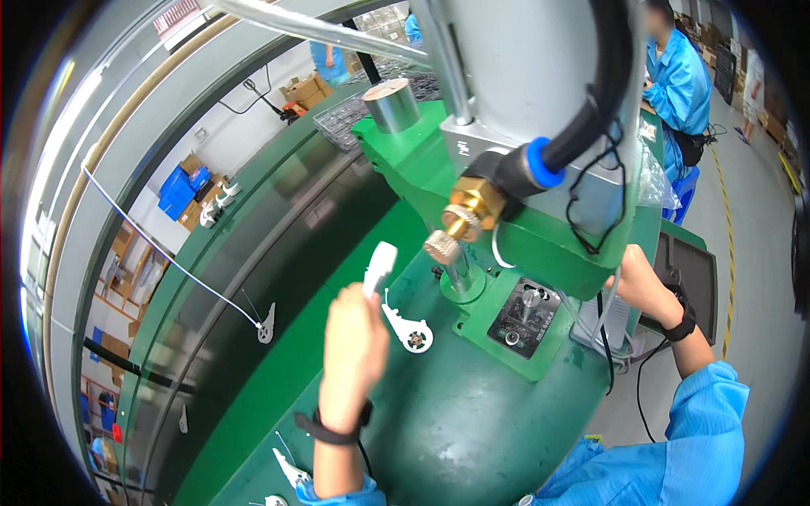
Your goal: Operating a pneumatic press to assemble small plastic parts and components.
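My left hand is closed around a white plastic piece, whose rounded end sticks up past the fingers. Just right of that hand, a white arm-shaped part with a round, dark-centred end lies on the green worktop. A green press with a grey cylinder and brass fitting towers in the middle. On its base sits a dark metal fixture plate. My right hand reaches to the press's right side, its fingertips hidden behind the green body.
Left of the worktop runs a green conveyor carrying a white part. More white parts lie at the near worktop edge. Loose cables hang beside a grey box. A person in blue sits far right.
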The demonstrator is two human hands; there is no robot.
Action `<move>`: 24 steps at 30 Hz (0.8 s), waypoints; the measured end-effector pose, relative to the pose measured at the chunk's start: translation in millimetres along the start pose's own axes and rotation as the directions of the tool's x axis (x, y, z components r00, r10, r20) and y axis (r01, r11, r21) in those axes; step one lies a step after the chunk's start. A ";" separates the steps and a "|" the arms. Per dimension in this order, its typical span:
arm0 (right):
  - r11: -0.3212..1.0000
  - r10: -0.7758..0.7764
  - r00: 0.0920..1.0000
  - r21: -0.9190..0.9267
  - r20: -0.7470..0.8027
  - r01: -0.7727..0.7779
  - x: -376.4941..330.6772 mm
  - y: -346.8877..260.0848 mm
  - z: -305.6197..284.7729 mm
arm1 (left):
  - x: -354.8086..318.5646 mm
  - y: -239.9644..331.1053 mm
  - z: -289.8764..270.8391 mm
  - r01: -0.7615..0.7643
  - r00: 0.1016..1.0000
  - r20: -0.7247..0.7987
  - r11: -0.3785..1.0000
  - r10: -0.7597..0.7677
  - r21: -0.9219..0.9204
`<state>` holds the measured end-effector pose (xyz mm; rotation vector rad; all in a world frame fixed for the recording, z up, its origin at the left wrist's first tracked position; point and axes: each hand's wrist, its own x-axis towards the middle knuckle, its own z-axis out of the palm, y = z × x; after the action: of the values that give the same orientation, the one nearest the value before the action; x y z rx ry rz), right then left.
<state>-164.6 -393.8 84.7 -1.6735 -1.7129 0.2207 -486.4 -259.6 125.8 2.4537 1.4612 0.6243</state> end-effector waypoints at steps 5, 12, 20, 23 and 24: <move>0.996 0.055 0.997 0.065 0.053 -0.059 -6.3 -3.5 3.9 | -45.8 67.8 15.7 -0.151 0.984 0.034 0.927 0.173 -0.344; 0.998 0.043 0.999 0.036 0.030 -0.044 -20.1 2.4 2.9 | -42.7 93.0 46.8 -0.092 0.984 0.103 0.913 0.145 -0.398; 0.993 0.089 0.996 0.079 0.006 -0.089 -22.9 11.2 0.5 | -35.5 95.5 38.0 -0.060 0.971 0.200 0.943 0.131 -0.327; 0.994 0.085 0.996 0.072 -0.006 -0.084 -13.8 2.0 -0.7 | -23.7 96.6 27.6 -0.114 0.960 0.218 0.955 0.177 -0.275; 0.991 0.096 0.995 0.099 -0.020 -0.093 -11.3 -2.8 -0.6 | -18.4 101.4 20.7 -0.123 0.948 0.263 0.970 0.177 -0.210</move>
<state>-167.7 -404.8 82.6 -1.6801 -1.5811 0.3224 -405.0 -324.1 142.7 2.3991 1.0625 0.4007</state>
